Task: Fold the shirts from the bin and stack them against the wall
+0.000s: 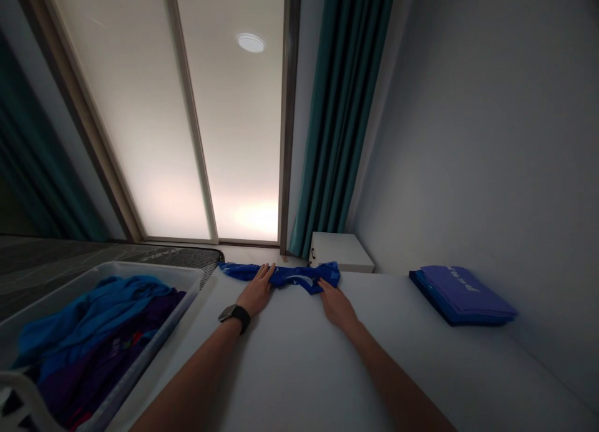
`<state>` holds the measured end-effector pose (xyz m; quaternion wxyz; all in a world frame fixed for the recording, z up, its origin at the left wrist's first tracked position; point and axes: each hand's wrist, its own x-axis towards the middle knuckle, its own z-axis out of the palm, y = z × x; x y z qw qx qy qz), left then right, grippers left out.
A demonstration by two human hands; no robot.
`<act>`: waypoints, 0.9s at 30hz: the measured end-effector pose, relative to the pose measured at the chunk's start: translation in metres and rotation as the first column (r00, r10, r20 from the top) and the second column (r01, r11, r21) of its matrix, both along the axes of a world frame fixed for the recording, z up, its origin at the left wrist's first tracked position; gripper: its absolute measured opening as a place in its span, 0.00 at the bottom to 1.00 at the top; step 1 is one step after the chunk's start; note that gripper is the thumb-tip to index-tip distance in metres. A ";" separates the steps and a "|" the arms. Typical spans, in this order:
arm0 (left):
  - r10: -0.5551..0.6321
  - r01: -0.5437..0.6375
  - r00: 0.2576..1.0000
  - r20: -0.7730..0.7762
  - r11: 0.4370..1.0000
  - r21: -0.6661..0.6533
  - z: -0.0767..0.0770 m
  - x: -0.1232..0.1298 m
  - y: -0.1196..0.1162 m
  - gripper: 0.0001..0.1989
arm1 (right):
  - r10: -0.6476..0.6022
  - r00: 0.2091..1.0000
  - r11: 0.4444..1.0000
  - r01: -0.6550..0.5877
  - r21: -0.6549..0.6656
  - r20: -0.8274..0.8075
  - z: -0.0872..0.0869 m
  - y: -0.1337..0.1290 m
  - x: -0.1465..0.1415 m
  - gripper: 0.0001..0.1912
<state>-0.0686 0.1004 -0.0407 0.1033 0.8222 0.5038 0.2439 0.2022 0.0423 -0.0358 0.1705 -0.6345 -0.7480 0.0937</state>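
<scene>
A bright blue garment (299, 276), folded or rolled into a long narrow strip, lies across the far edge of the white table (290, 369). My left hand (256, 291) rests flat on the strip's left part, with a black wristwatch (238, 316) on that wrist. My right hand (334, 305) lies on the strip's right end, its fingers over the cloth. Neither hand visibly grips the cloth. A pale curved print shows on the blue fabric between my hands.
A neat stack of folded blue garments (461, 294) lies on the table at the right, against a grey wall (468, 138). A white plastic bin (152, 348) of crumpled blue and purple clothes stands at the left. A small white cabinet (341, 251) stands beyond the table.
</scene>
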 end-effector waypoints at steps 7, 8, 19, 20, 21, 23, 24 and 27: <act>-0.027 0.026 0.997 -0.072 0.999 -0.020 0.002 -0.009 -0.041 0.29 | -0.012 0.998 0.999 0.009 -0.049 -0.055 0.007 -0.022 0.009 0.25; -0.032 0.029 0.995 -0.091 0.999 -0.032 0.004 -0.010 -0.050 0.29 | -0.005 0.998 0.998 0.002 -0.055 -0.055 0.007 -0.030 0.011 0.25; -0.082 0.017 0.903 -0.422 0.988 -0.155 0.042 -0.021 -0.173 0.28 | 0.202 0.979 0.979 -0.203 -0.029 -0.019 0.018 -0.152 0.038 0.26; -0.087 0.017 0.894 -0.440 0.987 -0.161 0.044 -0.022 -0.183 0.28 | 0.214 0.977 0.977 -0.214 -0.007 0.024 0.018 -0.162 0.038 0.27; -0.088 0.013 0.884 -0.459 0.986 -0.164 0.047 -0.024 -0.192 0.28 | 0.219 0.973 0.975 -0.221 0.023 0.068 0.018 -0.171 0.038 0.28; -0.096 0.012 0.861 -0.500 0.986 -0.168 0.055 -0.027 -0.206 0.30 | 0.243 0.960 0.963 -0.257 0.087 0.139 0.019 -0.186 0.039 0.30; -0.103 0.018 0.853 -0.512 0.986 -0.168 0.060 -0.028 -0.210 0.30 | 0.261 0.952 0.954 -0.280 0.111 0.158 0.020 -0.191 0.041 0.31; -0.150 0.075 0.867 -0.476 0.982 -0.173 0.078 -0.026 -0.204 0.29 | 0.293 0.948 0.934 -0.311 0.174 0.122 0.030 -0.192 0.046 0.31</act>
